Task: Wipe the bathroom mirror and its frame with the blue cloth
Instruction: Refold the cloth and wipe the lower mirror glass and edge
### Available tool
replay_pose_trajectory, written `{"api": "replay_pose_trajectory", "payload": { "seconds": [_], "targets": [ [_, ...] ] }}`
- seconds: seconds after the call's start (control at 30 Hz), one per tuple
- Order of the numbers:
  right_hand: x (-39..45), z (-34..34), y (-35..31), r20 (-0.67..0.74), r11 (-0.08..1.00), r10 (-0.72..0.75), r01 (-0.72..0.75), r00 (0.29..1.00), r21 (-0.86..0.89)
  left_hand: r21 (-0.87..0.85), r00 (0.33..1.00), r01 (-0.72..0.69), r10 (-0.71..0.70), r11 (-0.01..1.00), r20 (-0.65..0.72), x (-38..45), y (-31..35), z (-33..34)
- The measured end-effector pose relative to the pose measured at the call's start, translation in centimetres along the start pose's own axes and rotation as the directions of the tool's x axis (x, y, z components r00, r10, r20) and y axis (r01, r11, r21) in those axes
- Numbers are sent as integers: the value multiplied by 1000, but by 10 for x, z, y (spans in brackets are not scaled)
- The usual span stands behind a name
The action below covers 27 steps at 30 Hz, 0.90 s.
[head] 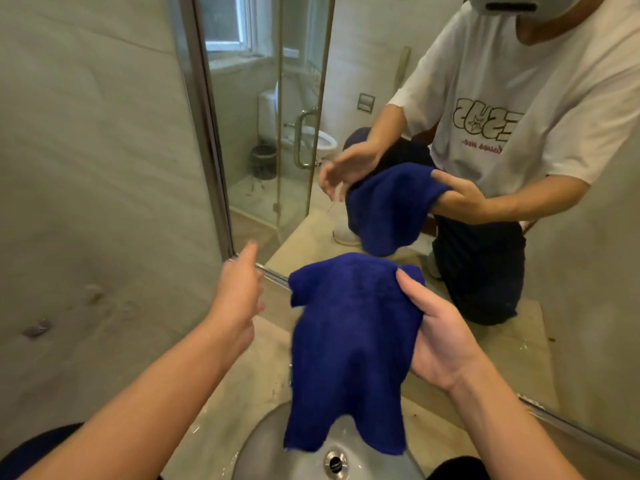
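From the head view, the right hand (440, 344) grips the blue cloth (346, 348), which hangs over the sink (263, 441); the left hand (239, 292) is spread, holding nothing. Best to bunch the cloth flat before reaching the mirror (346, 81) and frame (207, 133) just ahead

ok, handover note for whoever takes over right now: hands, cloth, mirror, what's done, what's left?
Right hand: grips the cloth by its upper right edge, thumb on top.
Left hand: empty, fingers out, reaching toward the mirror's lower left corner, not on the cloth.
Cloth: hangs over the sink, in front of the mirror, not touching the glass.
Frame: metal strip along the left and bottom edges.
Done: cloth in hand. No sign of wiping can be told.
Left: wipe the glass, then the frame.
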State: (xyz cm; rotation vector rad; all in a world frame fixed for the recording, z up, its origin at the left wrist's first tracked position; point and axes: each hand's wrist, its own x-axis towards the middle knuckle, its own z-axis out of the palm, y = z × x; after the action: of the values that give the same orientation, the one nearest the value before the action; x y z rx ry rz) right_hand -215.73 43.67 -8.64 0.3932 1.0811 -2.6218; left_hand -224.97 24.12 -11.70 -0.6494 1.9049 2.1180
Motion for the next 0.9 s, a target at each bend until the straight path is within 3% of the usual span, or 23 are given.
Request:
{"api": "replay_pose_trajectory", "payload": {
  "seconds": [0.03, 0.1, 0.2, 0.3, 0.33, 0.43, 0.6, 0.7, 0.8, 0.9],
  "targets": [
    [-1, 0, 0, 4, 1000, -25, 25, 1000, 7, -82, 980, 195, -190, 977, 66, -3, -4, 1],
    [-4, 5, -2, 32, 997, -71, 72, 997, -20, -181, 846, 487, -411, 854, 340, -13, -13, 4],
    [-10, 11, -6, 31, 993, -116, 117, 993, -32, -153, 618, 584, -315, 797, 721, -25, -20, 9],
    [-12, 9, -11, 59, 990, -138, 136, 989, 29, -172, 464, 596, -162, 784, 871, -30, -20, 9],
    [-13, 9, -12, 65, 990, -138, 135, 988, 48, -168, 445, 590, -145, 790, 884, -31, -18, 9],
    [-16, 13, -11, 16, 990, -134, 133, 991, 41, -147, 494, 487, -133, 861, 859, -37, -13, 10],
    [-21, 23, -8, -72, 993, -108, 104, 992, -59, -262, 668, 409, -91, 874, 739, -45, -13, 14],
    [-20, 30, -11, -122, 964, -177, 147, 977, -220, -288, 736, 346, -68, 893, 674, -46, 4, 11],
    [-17, 36, -18, -116, 838, -335, 239, 935, -491, -299, 860, 60, 103, 952, 500, -38, 20, 7],
    [-18, 43, -26, -45, 625, -451, 280, 891, -729, -273, 876, -192, 290, 943, 386, -38, 36, 4]
  ]
}}
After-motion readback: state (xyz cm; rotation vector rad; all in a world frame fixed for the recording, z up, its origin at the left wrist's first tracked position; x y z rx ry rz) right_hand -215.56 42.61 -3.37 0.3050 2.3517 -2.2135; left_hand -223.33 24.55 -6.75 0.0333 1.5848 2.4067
